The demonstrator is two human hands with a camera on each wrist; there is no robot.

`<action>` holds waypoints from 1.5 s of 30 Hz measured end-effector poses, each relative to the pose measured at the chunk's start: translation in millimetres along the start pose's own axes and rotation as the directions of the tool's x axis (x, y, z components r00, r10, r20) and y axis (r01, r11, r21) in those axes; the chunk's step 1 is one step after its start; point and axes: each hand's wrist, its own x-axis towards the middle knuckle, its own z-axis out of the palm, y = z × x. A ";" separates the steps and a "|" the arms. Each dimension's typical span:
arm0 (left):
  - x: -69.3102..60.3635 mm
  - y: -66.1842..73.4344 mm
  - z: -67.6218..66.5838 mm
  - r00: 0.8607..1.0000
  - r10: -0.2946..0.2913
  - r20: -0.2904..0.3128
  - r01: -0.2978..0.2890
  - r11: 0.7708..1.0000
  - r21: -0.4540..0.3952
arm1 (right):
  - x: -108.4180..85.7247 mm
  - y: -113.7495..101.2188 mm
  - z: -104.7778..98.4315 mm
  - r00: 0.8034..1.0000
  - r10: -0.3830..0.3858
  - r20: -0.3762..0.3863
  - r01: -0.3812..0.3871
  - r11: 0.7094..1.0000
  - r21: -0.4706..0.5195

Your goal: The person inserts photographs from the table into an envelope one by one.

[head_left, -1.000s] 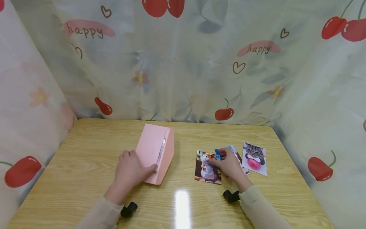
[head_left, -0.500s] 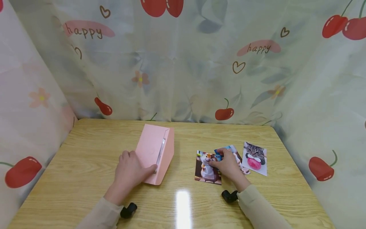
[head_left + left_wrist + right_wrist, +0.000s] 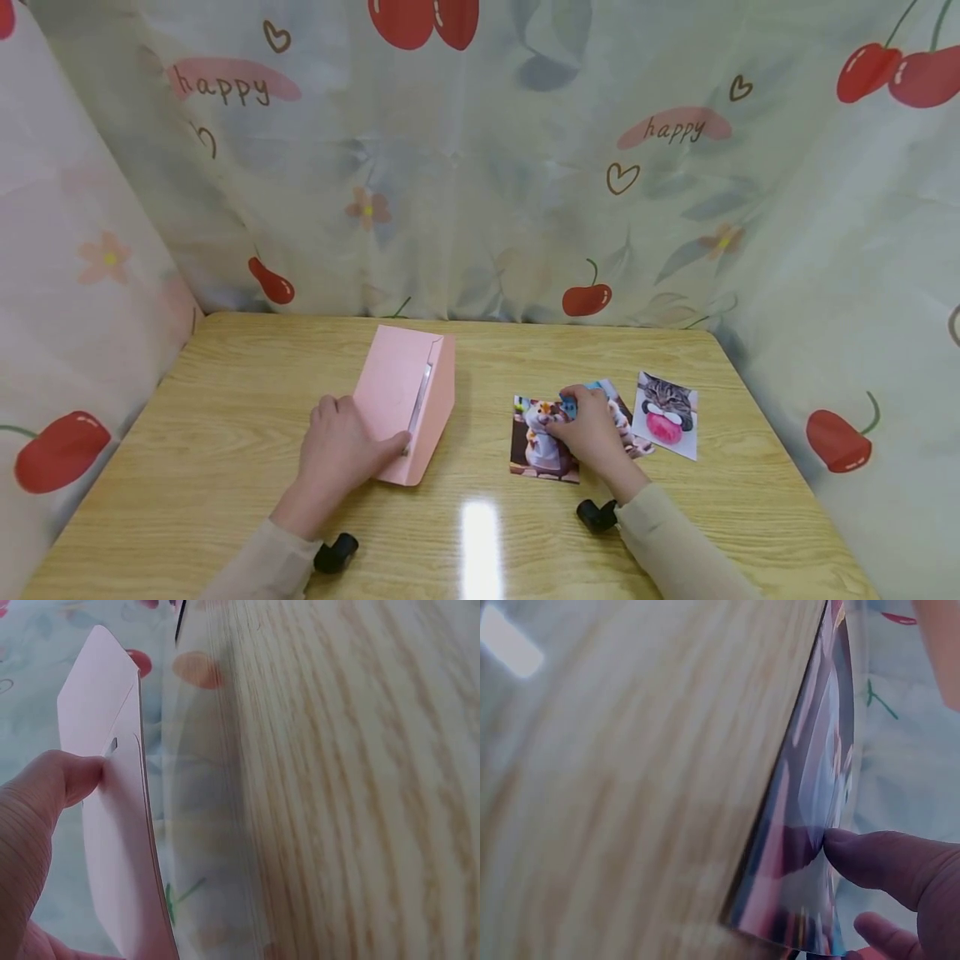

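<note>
My left hand (image 3: 341,446) grips a pink envelope (image 3: 392,379) that stands tilted on the table, its open side with a thin slit facing right. In the left wrist view the thumb lies on the envelope near a small slot, while most of the fingers are hidden behind it. Over several photos, my right hand (image 3: 596,425) has its thumb on the hamster photo (image 3: 534,437) and its curled fingers at that photo's right edge. Partly beneath this hand lies a blue-topped photo (image 3: 621,414). The right wrist view shows the thumb against the glossy hamster photo (image 3: 795,862).
A cat photo (image 3: 663,417) lies to the right of the other photos. Wood-grain table (image 3: 225,400) spreads around both hands. A curtain (image 3: 450,167) printed with cherries hangs behind and at both sides. Black wrist devices (image 3: 336,553) sit at the sleeves.
My right hand has shifted slightly left over the photos, covering more of the blue corner. The left hand and the envelope stay put.
</note>
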 end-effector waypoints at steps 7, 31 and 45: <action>-0.2 0.0 -0.2 1.000 0.004 -0.004 -0.004 1.000 0.004 | 2.2 2.2 -0.7 1.000 0.009 -0.002 -0.009 0.999 0.046; -0.6 2.2 -0.2 0.999 0.022 -0.042 -0.022 1.000 0.009 | 1.8 -10.0 -29.7 0.996 0.069 0.049 -0.082 0.942 0.326; -2.0 4.6 3.6 0.996 0.034 -0.087 -0.029 0.998 0.055 | 1.2 -35.9 -33.4 0.997 0.060 -0.049 -0.026 0.852 0.523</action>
